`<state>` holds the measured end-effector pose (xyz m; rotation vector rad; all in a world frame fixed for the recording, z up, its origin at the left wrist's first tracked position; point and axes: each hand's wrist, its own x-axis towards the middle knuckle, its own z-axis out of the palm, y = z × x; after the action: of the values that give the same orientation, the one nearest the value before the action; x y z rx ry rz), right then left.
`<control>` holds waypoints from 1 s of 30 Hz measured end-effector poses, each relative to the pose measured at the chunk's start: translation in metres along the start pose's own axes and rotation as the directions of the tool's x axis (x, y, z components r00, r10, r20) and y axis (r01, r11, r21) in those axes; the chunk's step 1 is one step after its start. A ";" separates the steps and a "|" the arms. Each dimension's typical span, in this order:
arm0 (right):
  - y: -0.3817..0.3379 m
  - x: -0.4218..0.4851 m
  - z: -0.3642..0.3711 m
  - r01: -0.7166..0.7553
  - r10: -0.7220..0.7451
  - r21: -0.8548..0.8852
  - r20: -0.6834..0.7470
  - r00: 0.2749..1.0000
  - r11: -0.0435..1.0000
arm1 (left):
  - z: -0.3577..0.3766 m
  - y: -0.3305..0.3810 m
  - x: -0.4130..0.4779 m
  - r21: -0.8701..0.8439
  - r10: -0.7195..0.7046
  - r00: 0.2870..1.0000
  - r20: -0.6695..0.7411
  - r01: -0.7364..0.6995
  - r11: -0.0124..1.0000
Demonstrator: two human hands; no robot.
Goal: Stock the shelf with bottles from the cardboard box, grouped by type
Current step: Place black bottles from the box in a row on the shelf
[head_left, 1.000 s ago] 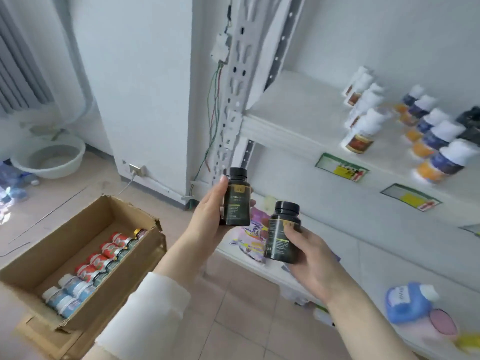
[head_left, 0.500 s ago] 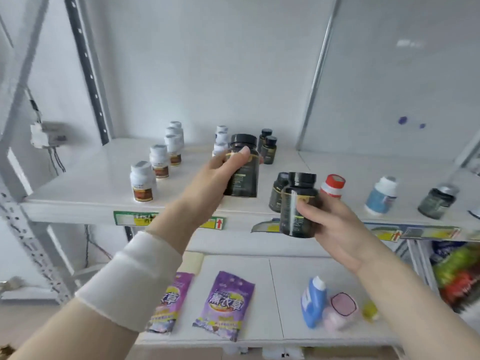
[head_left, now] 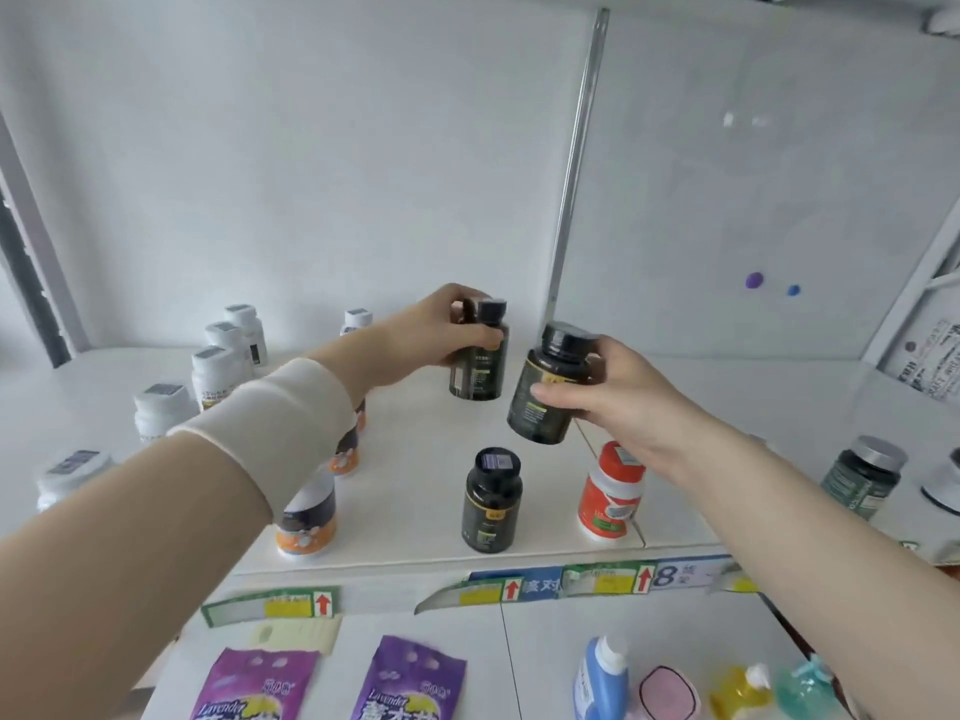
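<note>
Our left hand (head_left: pixel 457 330) has its fingers curled round a black plastic supplement bottle (head_left: pixel 478 374) with a black screw cap and yellow-green label print. It holds the bottle upright toward the back of the white shelf board (head_left: pixel 415 459); we cannot tell whether the base touches.

Our right hand (head_left: pixel 618 402) grasps a second matching black bottle (head_left: pixel 545 397), tilted in the air just right of the first.

A third matching black bottle (head_left: pixel 491 504) stands upright near the shelf's front edge. We judge the black group is begun, with two more about to join it.

Other types are already grouped:
- White-capped white bottles (head_left: pixel 218 374) stand in a row at the left.
- Orange-banded bottles (head_left: pixel 306 517) stand in a line beside them.
- A red-and-white bottle (head_left: pixel 610 493) stands just right of the front black one.

The cardboard box is out of view, so we cannot say how many bottles remain.
</note>
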<state>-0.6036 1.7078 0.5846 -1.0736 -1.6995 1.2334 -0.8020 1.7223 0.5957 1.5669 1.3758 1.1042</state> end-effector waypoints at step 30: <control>0.058 0.082 0.041 0.047 0.169 -0.639 0.274 0.947 0.768 | 0.002 -0.065 0.079 0.730 -0.234 0.960 0.153 0.050 0.681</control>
<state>-0.6591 1.7812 0.5268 -1.3803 -2.4642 0.8985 -0.8186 1.8094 0.5440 1.9987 1.8482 0.2238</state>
